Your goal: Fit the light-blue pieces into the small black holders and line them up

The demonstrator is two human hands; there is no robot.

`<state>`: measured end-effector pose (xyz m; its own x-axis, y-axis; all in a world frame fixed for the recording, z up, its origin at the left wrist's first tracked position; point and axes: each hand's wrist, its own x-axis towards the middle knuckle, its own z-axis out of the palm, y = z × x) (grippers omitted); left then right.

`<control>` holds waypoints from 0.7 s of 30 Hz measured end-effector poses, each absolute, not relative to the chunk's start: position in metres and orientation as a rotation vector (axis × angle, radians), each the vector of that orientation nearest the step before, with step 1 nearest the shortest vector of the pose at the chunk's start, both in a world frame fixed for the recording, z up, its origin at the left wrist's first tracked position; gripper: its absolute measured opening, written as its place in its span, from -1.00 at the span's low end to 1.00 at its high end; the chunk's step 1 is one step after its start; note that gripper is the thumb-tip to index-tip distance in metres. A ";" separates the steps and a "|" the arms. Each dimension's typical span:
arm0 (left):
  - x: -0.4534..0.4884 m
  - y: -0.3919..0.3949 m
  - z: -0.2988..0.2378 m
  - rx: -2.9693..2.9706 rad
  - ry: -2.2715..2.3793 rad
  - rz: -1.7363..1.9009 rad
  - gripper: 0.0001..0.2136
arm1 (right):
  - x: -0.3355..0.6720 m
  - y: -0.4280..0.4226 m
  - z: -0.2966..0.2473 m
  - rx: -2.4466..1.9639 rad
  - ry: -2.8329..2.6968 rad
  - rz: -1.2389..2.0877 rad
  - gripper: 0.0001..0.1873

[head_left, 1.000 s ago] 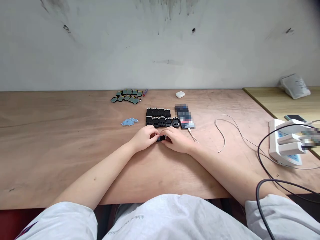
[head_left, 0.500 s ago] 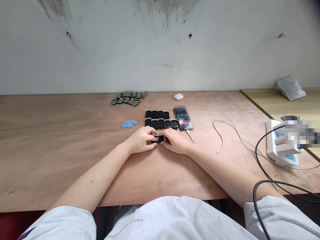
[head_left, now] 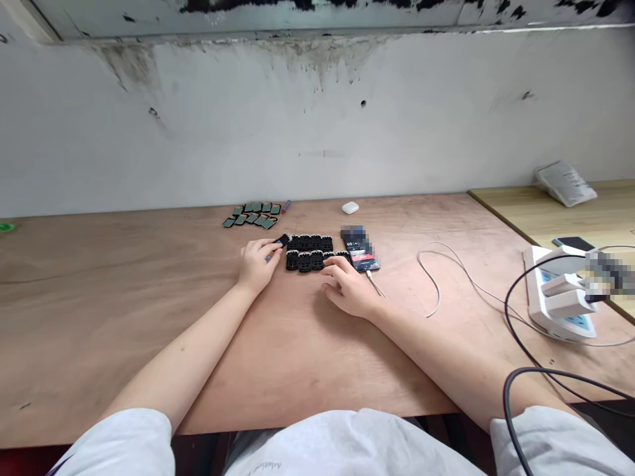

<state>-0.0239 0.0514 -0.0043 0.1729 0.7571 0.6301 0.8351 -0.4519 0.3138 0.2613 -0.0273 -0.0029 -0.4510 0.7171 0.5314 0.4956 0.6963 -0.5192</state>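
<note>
My left hand [head_left: 256, 266] is closed on a small black plastic part [head_left: 283, 240] with a pale toothed edge, held up at the left end of two rows of similar black parts [head_left: 304, 262]. Bits of light blue [head_left: 268, 258] show by its fingers; the rest of that blue pile is hidden under the hand. My right hand [head_left: 348, 288] has its fingers apart and bent over the right end of the front row. I see nothing held in it, and whether its fingertips touch the black parts cannot be made out.
Several grey-green square pieces [head_left: 253, 218] lie at the back left beside a screwdriver [head_left: 286, 206]. Nearby are a white case [head_left: 350, 207] and a phone [head_left: 360, 251] on a white cable [head_left: 439, 291]. At right stand a power strip [head_left: 538, 291] and a black cable [head_left: 516, 370].
The hands have moved apart. My left hand has carried the black part forward and left, over the blue pile; my right hand has let go and shifted slightly right. The camera view has tilted up.
</note>
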 end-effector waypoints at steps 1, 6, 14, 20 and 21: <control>-0.026 0.060 -0.004 -2.262 -1.683 -1.051 -0.78 | 0.261 -0.026 -0.003 -0.917 -2.149 0.358 -0.74; -0.022 0.084 -0.003 -2.173 -1.958 -0.597 -0.70 | 0.261 -0.025 -0.008 -0.844 -2.224 0.248 -0.73; -0.014 0.070 0.001 -2.378 -1.777 -0.502 -0.58 | 0.258 -0.030 -0.001 -1.137 -2.352 0.034 -0.74; -0.016 0.069 0.001 -2.485 -1.631 -0.496 -0.54 | 0.255 -0.032 -0.001 -1.439 -2.305 -0.138 -0.61; -0.016 0.069 0.000 -2.502 -1.617 -0.500 -0.54 | 0.255 -0.032 -0.001 -1.449 -2.289 -0.144 -0.60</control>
